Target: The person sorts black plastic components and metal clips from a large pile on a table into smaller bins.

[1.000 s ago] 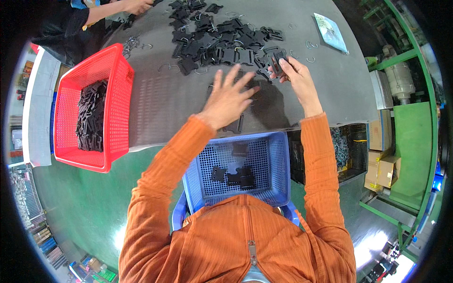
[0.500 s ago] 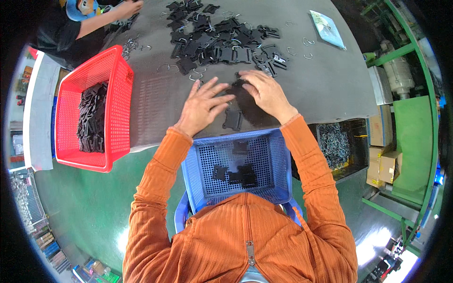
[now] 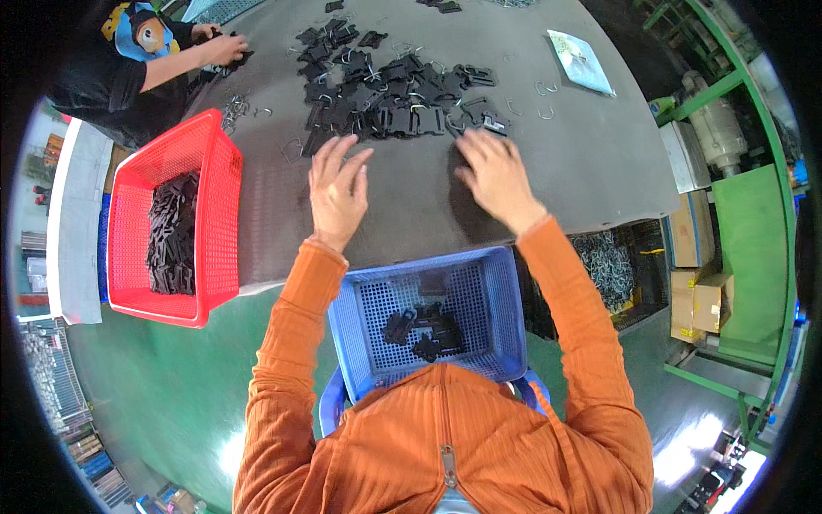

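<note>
On the dark grey table (image 3: 394, 227) lies a pile of flat black plastic buckles (image 3: 377, 103), with bent metal wire rings among them. My left hand (image 3: 336, 197) is over the table at the pile's near left edge, fingers spread and nothing in them. At the near right edge, my right hand (image 3: 503, 182) has its fingers stretched toward the buckles and a metal ring (image 3: 454, 128); I cannot make out whether the fingertips touch them. Below the table edge, in front of my body, a blue plastic basket (image 3: 510, 317) holds several black buckles (image 3: 432, 330).
A red basket (image 3: 221, 231) of black parts stands at the left. Beyond it, another person's hands (image 3: 224, 50) handle black parts. A pale plastic packet (image 3: 582, 64) and loose wire rings (image 3: 545, 88) lie at right. A dark crate of metal rings (image 3: 606, 270) sits below the table's right side.
My hands have moved apart and toward the pile. The buckle at the table's near edge and the dark piece by my fingers are gone from there; more buckles lie in the blue basket.
</note>
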Demonstrator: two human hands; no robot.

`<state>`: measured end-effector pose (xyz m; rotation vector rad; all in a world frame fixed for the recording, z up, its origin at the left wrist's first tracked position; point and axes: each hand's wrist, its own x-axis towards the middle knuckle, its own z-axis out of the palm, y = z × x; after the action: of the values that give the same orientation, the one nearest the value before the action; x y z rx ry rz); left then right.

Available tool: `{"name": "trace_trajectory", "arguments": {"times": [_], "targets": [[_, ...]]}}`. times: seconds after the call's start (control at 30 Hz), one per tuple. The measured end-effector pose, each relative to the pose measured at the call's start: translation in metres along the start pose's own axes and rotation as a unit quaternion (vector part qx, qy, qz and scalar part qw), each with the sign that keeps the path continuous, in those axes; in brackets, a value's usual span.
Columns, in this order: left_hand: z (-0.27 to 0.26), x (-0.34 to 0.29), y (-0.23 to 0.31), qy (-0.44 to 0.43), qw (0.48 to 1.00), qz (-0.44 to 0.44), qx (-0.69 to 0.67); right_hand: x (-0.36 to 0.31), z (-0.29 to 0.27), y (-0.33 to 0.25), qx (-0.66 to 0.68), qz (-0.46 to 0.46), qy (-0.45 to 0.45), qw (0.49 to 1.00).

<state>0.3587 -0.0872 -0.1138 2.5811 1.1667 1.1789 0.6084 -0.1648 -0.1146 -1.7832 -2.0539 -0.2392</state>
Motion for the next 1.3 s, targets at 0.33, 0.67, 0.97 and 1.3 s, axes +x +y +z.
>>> {"name": "trace_trajectory", "arguments": {"times": [0.33,0.67,0.97,1.3], "targets": [[0.087,0.065,0.040,-0.148,0.972,0.138,0.122,0.027,0.012,0.058,-0.012,0.052,0.033,0.998],[0.078,0.070,0.050,-0.160,0.983,0.078,-0.035,0.008,0.001,0.032,0.106,0.043,0.004,0.993],[0.010,-0.030,0.058,-0.166,0.960,0.076,-0.212,-0.055,-0.025,-0.047,0.197,-0.019,-0.058,0.979],[0.030,0.045,0.040,-0.073,0.990,0.088,-0.082,0.097,0.010,0.041,0.189,-0.019,0.072,0.979]]}}
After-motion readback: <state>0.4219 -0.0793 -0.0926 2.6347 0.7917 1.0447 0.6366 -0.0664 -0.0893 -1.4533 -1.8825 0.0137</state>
